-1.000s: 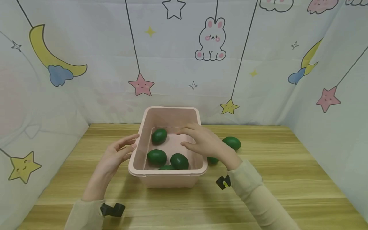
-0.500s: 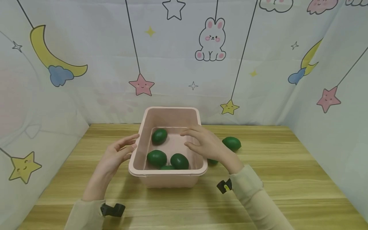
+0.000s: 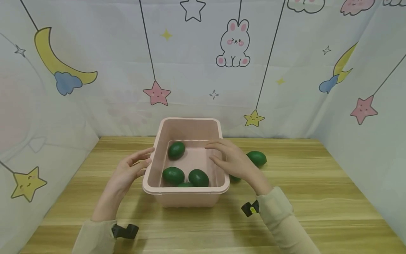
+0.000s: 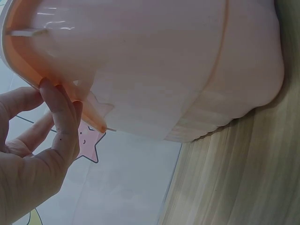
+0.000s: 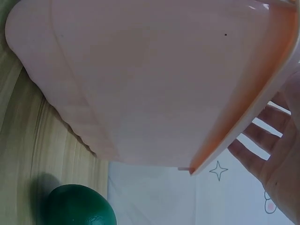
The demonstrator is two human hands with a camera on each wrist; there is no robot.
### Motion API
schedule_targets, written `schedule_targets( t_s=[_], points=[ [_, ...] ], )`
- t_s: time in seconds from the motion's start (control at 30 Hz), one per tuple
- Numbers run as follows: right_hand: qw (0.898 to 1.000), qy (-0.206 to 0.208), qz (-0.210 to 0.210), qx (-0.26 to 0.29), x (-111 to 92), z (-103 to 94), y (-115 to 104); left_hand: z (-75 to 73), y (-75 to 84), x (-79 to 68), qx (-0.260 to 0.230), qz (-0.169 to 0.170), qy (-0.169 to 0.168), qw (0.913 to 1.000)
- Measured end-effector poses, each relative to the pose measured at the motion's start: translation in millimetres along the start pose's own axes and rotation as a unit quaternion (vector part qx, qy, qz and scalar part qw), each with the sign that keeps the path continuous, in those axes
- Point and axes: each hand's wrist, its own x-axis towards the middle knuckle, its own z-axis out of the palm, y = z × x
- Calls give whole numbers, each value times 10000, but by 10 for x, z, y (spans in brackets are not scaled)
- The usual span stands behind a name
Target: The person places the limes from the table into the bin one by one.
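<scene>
A pink plastic bin (image 3: 187, 191) stands on the wooden table with several dark green, lemon-shaped fruits inside, among them one fruit (image 3: 176, 150) at the back and another fruit (image 3: 198, 178) at the front. My left hand (image 3: 127, 171) touches the bin's left rim; in the left wrist view its fingertips (image 4: 48, 86) lie right at the lip. Over the right rim hovers my right hand (image 3: 233, 160), fingers spread and loosely bent, nothing held. In the right wrist view those fingers (image 5: 246, 157) show beyond the rim.
Right of the bin, a green fruit (image 3: 257, 158) lies on the table (image 3: 317, 197), and a second fruit (image 3: 235, 179) is partly hidden by the right hand and bin. A printed white curtain (image 3: 196, 77) surrounds the table's back and sides.
My right hand has drawn back to the right, from over the bin's inside toward its right rim. The left hand and the bin have stayed in place.
</scene>
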Motion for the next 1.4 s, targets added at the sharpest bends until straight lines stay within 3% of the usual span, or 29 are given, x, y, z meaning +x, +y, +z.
schedule_targets(
  t_s=[0.2,0.57,0.83,1.1,1.4],
  points=[
    [9988,290,92,390,-105,-47,53,4,-1,-6,-29,-37,-23,10000],
    [9959,819,142,363,-253,-91,158,2,-4,-1,-74,-39,2,10000],
    [9948,787,505,413,-362,-73,222,4,3,-13,-105,-46,-25,9999],
    [9934,988,465,344,-412,-52,295,3,12,-19,-134,-55,-55,9999],
    [9897,888,1032,437,-501,9,386,1,17,-21,-70,-87,-43,9999]
  ],
)
